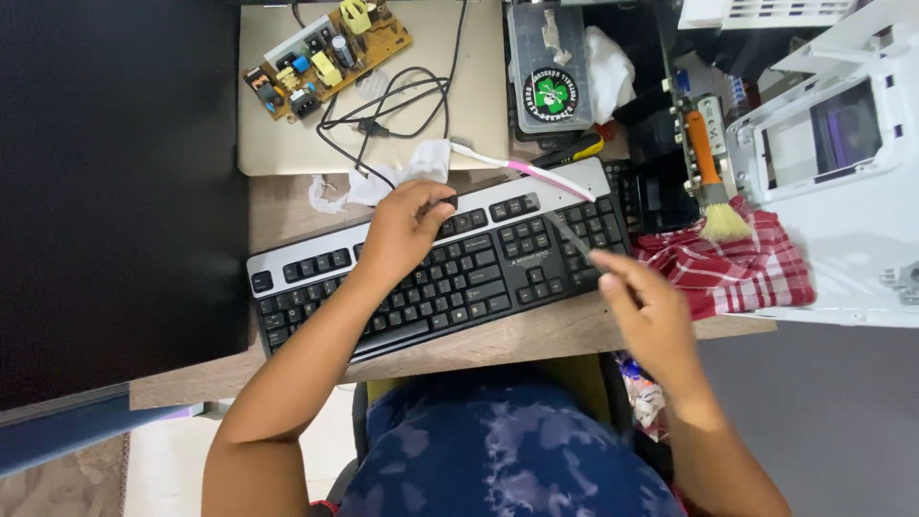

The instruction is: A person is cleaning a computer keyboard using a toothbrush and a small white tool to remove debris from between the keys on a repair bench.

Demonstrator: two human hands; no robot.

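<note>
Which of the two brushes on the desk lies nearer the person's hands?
The pink-and-white toothbrush, lying along the black keyboard's top edge near the left hand. The orange-handled paintbrush lies farther right, bristles on red checked cloth.

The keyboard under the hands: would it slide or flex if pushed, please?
The keyboard looks rigid, so probably no flex. It lies flat on the desk with its front edge near the rim, so a push might slide it. The left hand rests on it.

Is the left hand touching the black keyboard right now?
Touching. The head view shows the left hand resting on the upper key rows of the black keyboard, fingers pressed onto the keys with no gap visible.
</note>
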